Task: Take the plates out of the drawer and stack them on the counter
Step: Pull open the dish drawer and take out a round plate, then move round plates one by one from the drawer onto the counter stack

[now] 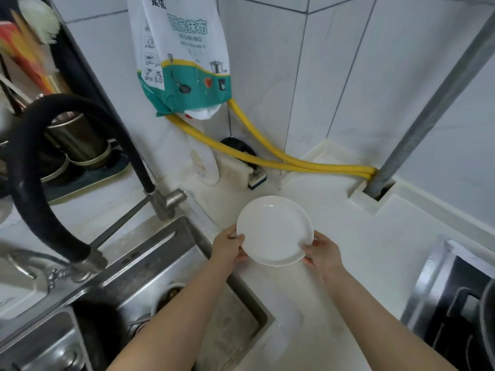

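Now both hands grasp one white plate: the left hand at its left rim, the right hand at its right, over the worktop near the sink's right edge (no stack is visible). A careless release could chip it or slide it sinkward.

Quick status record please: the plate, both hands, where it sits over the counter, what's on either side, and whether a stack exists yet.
plate: one white plate, upright, empty
left hand: grip on the plate's left rim
right hand: grip on the plate's right rim
position: over the white counter; resting or just above, cannot tell
left side: steel sink with black faucet hose
right side: stove at the frame edge
behind: yellow hose, kitchen rag bag on the wall
stack: no other plates visible on the counter
drawer: not in view
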